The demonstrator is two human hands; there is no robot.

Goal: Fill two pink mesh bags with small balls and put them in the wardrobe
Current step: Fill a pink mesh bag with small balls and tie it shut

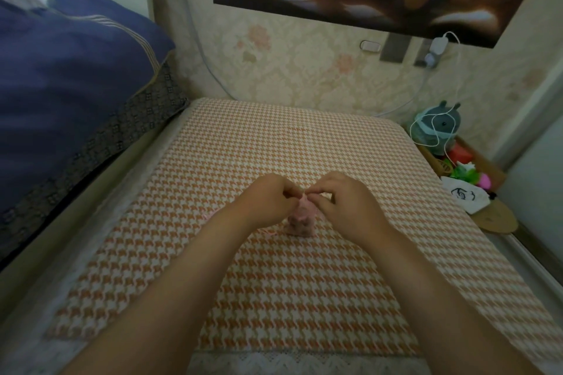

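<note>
A small pink mesh bag, bulging with small balls, sits on the orange-and-white houndstooth cloth in the middle of the view. My left hand and my right hand are on either side of its gathered top, and each pinches the neck or its drawstring between thumb and fingertips. A thin pink string trails on the cloth to the left of the bag. Only one bag shows. No loose balls and no wardrobe are in view.
A bed with a dark blue quilt lies along the left. At the right edge a box holds a grey plush toy wrapped in a white cable, colourful items and a white pouch. A papered wall with a poster stands behind.
</note>
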